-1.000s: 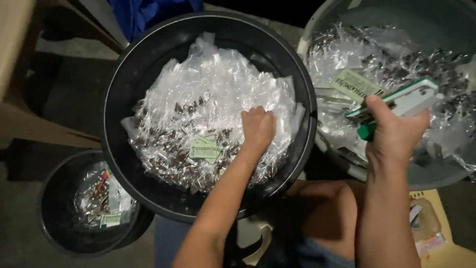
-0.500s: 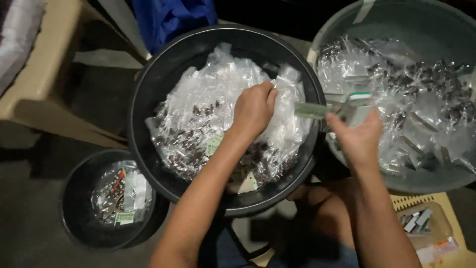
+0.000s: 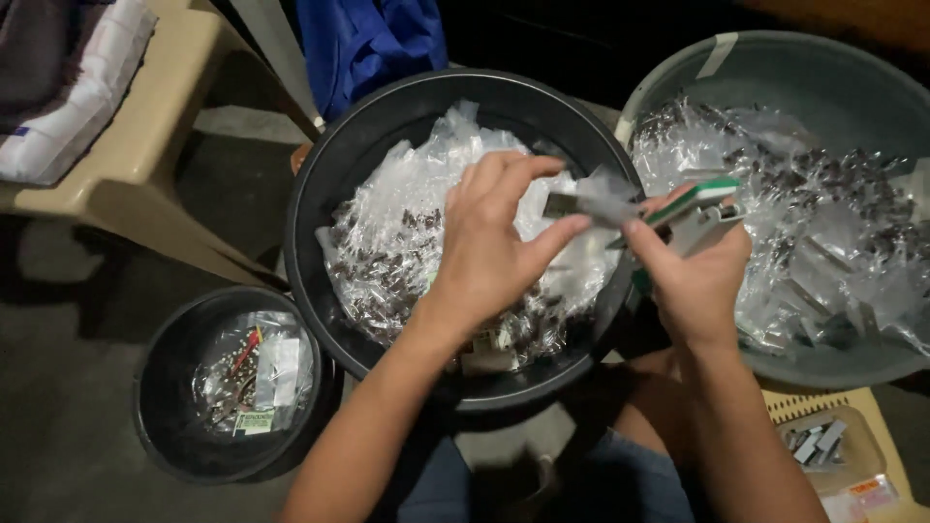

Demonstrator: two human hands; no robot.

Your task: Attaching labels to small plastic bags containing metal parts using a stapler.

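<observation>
My left hand hovers over the large black basin and pinches a small clear plastic packet between thumb and fingers. My right hand grips a green and white stapler, its jaws at the right end of that packet. The black basin is full of several clear packets with small dark pieces inside.
A grey basin at the right holds more clear packets. A small black bucket at lower left has a few packets and labels. A beige plastic chair stands at upper left, a blue bag behind, a yellow tray at lower right.
My left hand has risen out of the black basin with a packet. My right hand has brought the stapler left from over the grey basin to meet it.
</observation>
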